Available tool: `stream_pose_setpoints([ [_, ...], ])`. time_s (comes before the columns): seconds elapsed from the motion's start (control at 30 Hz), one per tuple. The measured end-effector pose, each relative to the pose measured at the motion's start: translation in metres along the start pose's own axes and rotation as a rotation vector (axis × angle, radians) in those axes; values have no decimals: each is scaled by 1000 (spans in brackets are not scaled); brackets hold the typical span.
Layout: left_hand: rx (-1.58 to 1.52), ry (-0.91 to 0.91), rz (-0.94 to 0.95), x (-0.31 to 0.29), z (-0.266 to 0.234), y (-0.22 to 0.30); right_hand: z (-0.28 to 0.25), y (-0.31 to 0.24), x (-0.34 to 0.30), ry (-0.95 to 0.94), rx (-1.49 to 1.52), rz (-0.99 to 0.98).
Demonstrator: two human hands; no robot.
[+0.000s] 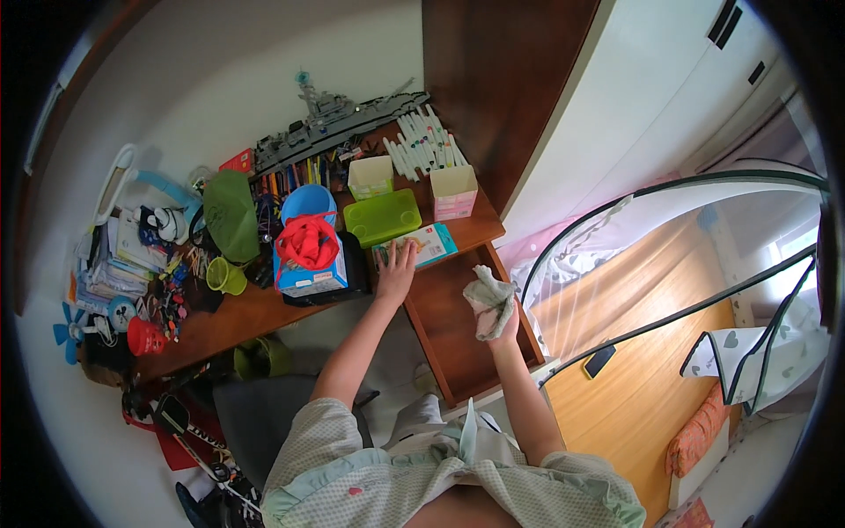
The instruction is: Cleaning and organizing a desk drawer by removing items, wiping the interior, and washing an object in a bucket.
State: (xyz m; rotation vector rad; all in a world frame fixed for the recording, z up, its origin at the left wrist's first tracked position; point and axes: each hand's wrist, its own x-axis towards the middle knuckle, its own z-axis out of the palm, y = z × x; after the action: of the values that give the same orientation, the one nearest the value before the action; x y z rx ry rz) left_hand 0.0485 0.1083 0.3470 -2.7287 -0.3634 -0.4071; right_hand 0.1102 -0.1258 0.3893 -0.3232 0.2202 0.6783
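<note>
My right hand (503, 329) grips a crumpled pale cloth (488, 297) over the pulled-out wooden drawer (440, 304). Most of that hand's fingers are covered by the cloth. At the desk's front edge, my left hand (397, 269) lies with fingers stretched out on a flat white and teal box (435, 244). Just behind this box sits a green plastic container (382, 216). A small pink and white open box (453, 194) stands to its right, and a green and white one (371, 177) behind it.
A grey model ship (339, 128) and several markers (424, 145) line the desk's back. Left of my left hand are a blue box (312, 280) topped with red cloth, a green cap (231, 216) and books. A dark chair (255, 414) stands below; a phone (599, 362) lies right.
</note>
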Motion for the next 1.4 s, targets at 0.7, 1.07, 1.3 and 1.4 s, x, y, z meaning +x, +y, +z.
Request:
stream_pose_setpoints([
  [0.7, -2486, -158, -781, -5, -275, 113, 107, -39, -117, -783, -1905, -813],
  [1.07, -2654, 212, -944, -41, -307, 182, 113, -87, -133, -894, -1833, -931],
  [1.3, -2539, 281, -791, -62, -312, 196, 133, -96, -140, -907, -1756, -975],
  [1.4, -2419, 299, -656, -80, -309, 196, 156, -100, -135, -813, -1465, -743],
])
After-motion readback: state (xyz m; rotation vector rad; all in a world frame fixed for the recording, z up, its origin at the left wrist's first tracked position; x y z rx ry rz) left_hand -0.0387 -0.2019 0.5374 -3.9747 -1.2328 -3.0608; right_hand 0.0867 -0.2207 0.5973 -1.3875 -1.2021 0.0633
